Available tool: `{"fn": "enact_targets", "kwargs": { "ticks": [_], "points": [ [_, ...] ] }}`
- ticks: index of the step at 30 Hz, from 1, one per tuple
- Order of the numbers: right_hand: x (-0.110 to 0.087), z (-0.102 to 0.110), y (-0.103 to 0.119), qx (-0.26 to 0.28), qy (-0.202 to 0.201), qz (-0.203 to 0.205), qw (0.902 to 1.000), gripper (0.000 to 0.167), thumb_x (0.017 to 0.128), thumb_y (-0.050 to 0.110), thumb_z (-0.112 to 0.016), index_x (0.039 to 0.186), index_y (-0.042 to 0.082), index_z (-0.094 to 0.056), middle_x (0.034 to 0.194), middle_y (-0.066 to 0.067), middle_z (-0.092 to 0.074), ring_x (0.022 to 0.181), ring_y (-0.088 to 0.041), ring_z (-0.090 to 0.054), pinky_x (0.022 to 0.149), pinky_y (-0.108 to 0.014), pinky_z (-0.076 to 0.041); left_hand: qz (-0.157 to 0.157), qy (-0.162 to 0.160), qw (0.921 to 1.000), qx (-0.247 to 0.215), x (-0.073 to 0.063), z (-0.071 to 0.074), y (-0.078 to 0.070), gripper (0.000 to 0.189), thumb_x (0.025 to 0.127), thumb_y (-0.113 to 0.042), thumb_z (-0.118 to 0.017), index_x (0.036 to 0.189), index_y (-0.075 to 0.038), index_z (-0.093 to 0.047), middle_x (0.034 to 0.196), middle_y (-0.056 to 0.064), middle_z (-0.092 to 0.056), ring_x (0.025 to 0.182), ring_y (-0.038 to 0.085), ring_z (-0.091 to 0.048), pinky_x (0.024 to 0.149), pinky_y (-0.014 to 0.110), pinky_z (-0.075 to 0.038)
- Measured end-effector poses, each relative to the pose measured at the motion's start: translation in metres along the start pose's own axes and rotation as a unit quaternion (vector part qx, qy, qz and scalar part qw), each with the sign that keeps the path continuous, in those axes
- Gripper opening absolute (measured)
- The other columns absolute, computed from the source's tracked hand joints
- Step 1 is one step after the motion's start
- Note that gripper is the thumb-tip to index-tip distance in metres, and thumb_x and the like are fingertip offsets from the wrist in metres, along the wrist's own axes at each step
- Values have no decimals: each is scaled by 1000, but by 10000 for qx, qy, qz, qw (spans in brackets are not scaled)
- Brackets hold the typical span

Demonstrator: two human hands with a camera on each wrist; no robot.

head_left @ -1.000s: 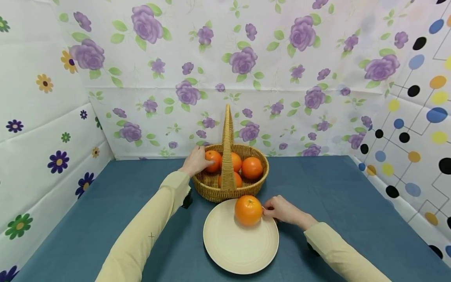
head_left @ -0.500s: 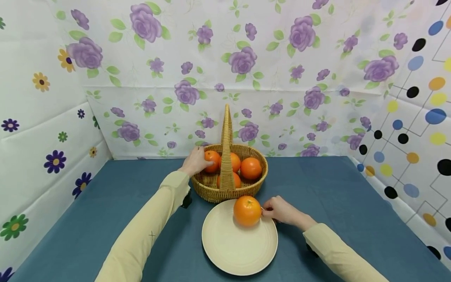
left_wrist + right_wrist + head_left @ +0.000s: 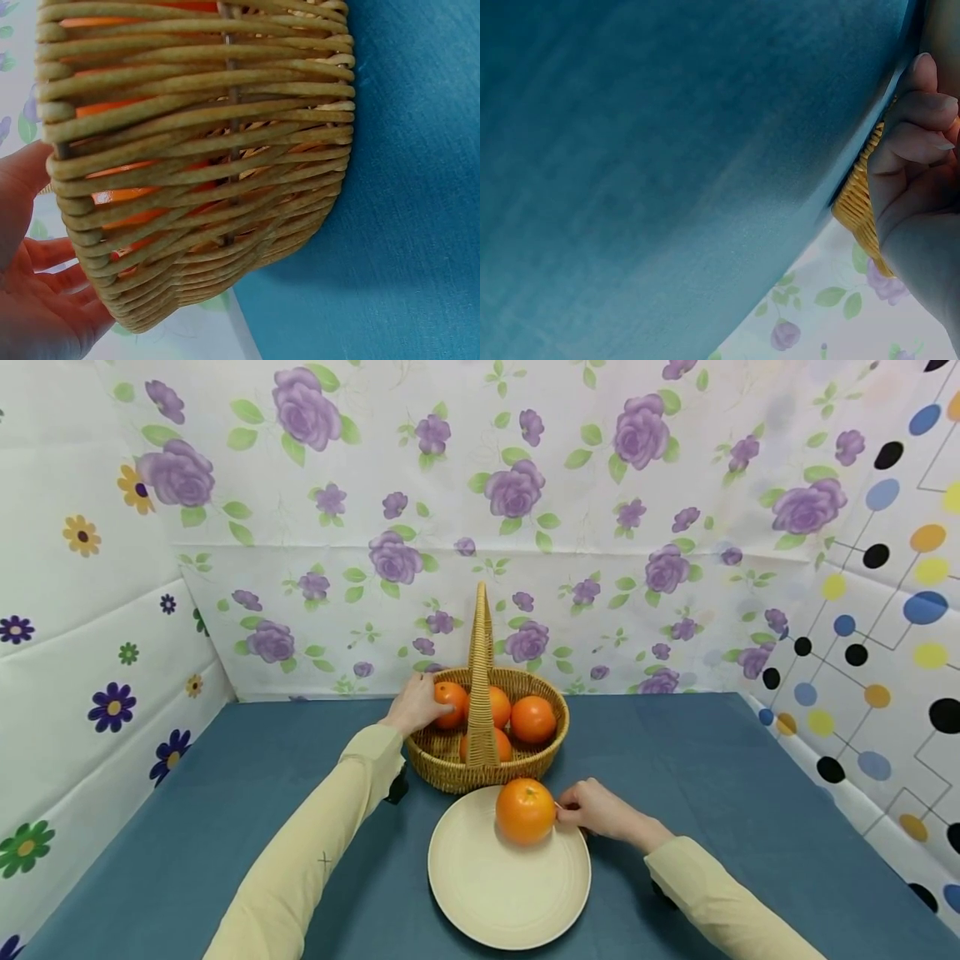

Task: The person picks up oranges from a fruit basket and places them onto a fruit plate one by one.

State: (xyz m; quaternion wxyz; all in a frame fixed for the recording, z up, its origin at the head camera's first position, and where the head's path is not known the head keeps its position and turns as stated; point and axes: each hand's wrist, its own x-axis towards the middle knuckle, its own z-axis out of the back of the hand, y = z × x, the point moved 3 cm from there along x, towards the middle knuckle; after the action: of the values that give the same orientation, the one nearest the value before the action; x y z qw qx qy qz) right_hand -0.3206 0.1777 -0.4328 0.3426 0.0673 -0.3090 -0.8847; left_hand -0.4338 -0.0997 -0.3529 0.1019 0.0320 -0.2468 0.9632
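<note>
My left hand (image 3: 416, 703) reaches over the left rim of the wicker basket (image 3: 450, 774). Its thumb and fingers grip the leftmost orange (image 3: 450, 700) inside. In the left wrist view, the hand (image 3: 34, 307) shows at the rim, with orange peel visible through the weave. A round cream plate (image 3: 510, 897) lies in front of the basket, bearing one orange (image 3: 525, 811) near its back edge. Beside that orange, my right hand (image 3: 600, 811) pinches the plate's right rim. In the right wrist view, this hand (image 3: 919, 176) has curled fingers, its grip partly cut off by the frame.
More oranges (image 3: 533, 719) sit in the basket, partly behind its tall arched handle (image 3: 481, 693). A blue cloth (image 3: 660, 752) covers the table. Flowered sheets (image 3: 450, 485) hang behind and at the left; a dotted sheet (image 3: 892, 693) hangs at the right.
The head view has turned very slightly to the right. Both hands, the basket, the plate and the oranges keep their places.
</note>
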Motion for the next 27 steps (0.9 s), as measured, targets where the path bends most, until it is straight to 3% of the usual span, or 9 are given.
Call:
{"fn": "enact_targets", "kwargs": {
  "ticks": [27],
  "points": [
    [0,0,0,-42,-29,83,10000,29,87,8,-56,60,19,-57,45,11,-41,35,-6,-38,35,-22,-33,127,84,9995,261,7,-4,0,74,81,-31,-67,133,8,-32,130,25,-34,111,34,-40,91,45,-34]
  ]
}}
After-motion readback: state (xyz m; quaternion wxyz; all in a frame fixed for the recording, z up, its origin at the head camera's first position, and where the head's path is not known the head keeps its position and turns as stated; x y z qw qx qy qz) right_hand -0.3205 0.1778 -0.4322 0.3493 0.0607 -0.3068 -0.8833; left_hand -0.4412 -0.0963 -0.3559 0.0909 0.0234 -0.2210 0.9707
